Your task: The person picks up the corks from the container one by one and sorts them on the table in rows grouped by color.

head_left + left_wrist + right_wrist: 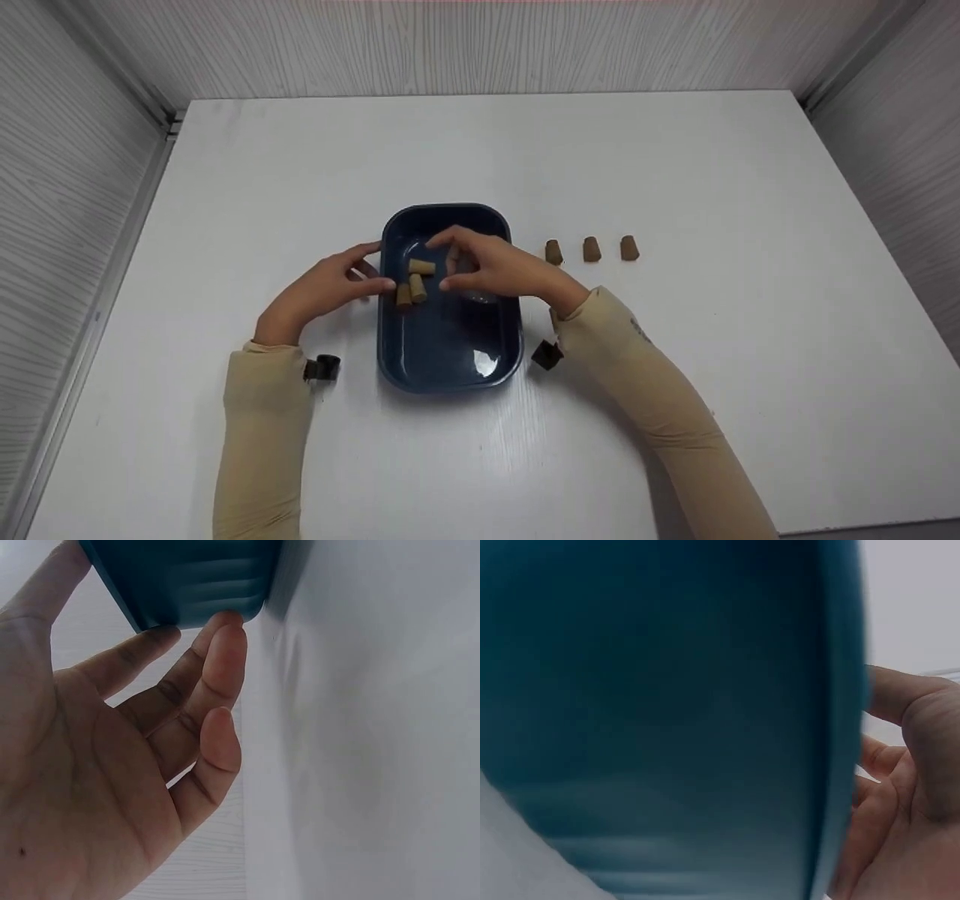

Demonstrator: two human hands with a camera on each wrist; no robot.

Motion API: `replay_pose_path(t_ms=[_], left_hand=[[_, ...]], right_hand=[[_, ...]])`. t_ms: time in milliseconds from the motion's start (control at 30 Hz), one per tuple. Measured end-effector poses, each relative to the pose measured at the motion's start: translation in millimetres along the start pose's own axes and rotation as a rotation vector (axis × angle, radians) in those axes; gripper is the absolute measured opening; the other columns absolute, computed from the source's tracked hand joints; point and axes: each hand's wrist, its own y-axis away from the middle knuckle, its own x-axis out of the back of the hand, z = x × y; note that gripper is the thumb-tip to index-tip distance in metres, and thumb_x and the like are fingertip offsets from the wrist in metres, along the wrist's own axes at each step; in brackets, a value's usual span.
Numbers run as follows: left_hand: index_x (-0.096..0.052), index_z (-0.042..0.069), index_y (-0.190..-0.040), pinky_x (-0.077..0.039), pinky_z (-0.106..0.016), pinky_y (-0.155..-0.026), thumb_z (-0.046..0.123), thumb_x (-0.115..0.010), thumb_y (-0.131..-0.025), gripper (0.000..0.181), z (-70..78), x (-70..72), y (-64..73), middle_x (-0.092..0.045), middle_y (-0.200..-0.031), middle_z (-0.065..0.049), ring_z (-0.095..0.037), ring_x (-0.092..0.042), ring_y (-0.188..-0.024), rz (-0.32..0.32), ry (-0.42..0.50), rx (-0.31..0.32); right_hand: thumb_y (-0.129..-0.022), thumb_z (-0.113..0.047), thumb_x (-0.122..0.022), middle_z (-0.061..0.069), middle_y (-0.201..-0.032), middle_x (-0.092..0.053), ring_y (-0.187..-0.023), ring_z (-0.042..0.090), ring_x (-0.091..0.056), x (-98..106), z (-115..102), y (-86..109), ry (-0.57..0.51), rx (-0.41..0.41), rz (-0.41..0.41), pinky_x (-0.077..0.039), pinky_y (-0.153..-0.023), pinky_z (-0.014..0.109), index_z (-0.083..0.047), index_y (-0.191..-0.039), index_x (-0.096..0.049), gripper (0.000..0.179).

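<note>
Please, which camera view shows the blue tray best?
The head view, because the whole tray fits in frame, with corks inside, though the right hand covers part. The left wrist view shows only part of its outside; the right wrist view, a close, blurred piece cut off by the frame.

In all views the blue rectangular tray point(450, 341) is being shown: downward from above (head), closely from its sides (wrists).

Your head view is greyish, with white glare inside the dark blue dish point(442, 349) and paler sheen on the tabletop point(750, 337); your right sleeve point(637, 375) throws a soft shadow. Your left hand point(112, 750) looks dim in its wrist view; the right wrist view blurs the dish.
</note>
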Motion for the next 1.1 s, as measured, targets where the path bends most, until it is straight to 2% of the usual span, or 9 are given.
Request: replay_pose_path(t_ms=[367,567,700,867,1100], left_hand=[[-0.026,0.024,-0.154,-0.044,-0.044,-0.092,0.062,-0.062,-0.084,0.087,-1.9,1.7,0.8,-0.059,-0.125,-0.012,-0.026,-0.062,-0.099,0.001,0.016,-0.014],[-0.028,0.025,-0.153,-0.044,-0.042,-0.090,0.065,-0.062,-0.082,0.088,-3.3,1.2,-0.6,-0.060,-0.123,-0.011,-0.025,-0.063,-0.097,0.001,0.012,-0.015],[-0.028,0.024,-0.153,-0.044,-0.042,-0.089,0.063,-0.062,-0.084,0.087,-2.5,0.2,0.3,-0.060,-0.123,-0.011,-0.025,-0.063,-0.097,0.000,0.014,-0.020],[-0.027,0.023,-0.153,-0.044,-0.041,-0.088,0.061,-0.062,-0.085,0.086,-1.4,-1.1,1.4,-0.060,-0.124,-0.012,-0.025,-0.062,-0.098,-0.005,0.015,-0.034],[-0.028,0.022,-0.153,-0.044,-0.040,-0.088,0.059,-0.063,-0.086,0.084,0.2,-0.4,2.3,-0.060,-0.123,-0.012,-0.025,-0.063,-0.097,-0.001,0.011,-0.040]], right_hand=[[-0.091,-0.018,-0.068,0.009,-0.098,-0.062,-0.083,0.016,-0.059,-11,4,-19.2,0.046,-0.011,-0.061,-0.047,-0.078,0.028,-0.006,-0.136,-0.044,0.053],[-0.091,-0.022,-0.068,0.008,-0.096,-0.061,-0.087,0.016,-0.057,-17,7,-27.6,0.136,-0.055,-0.135,-0.046,-0.081,0.029,-0.011,-0.137,-0.044,0.053],[-0.091,-0.026,-0.067,0.008,-0.097,-0.063,-0.084,0.016,-0.057,-21,8,-33.0,0.202,-0.088,-0.172,-0.045,-0.078,0.030,-0.014,-0.137,-0.045,0.052],[-0.091,-0.029,-0.067,0.007,-0.095,-0.066,-0.080,0.015,-0.059,-24,11,-38.7,0.266,-0.122,-0.197,-0.045,-0.073,0.030,-0.019,-0.134,-0.049,0.047],[-0.091,-0.034,-0.066,0.004,-0.103,-0.064,-0.087,0.018,-0.057,-29,15,-42.7,0.355,-0.144,-0.229,-0.045,-0.076,0.035,-0.021,-0.138,-0.048,0.052]])
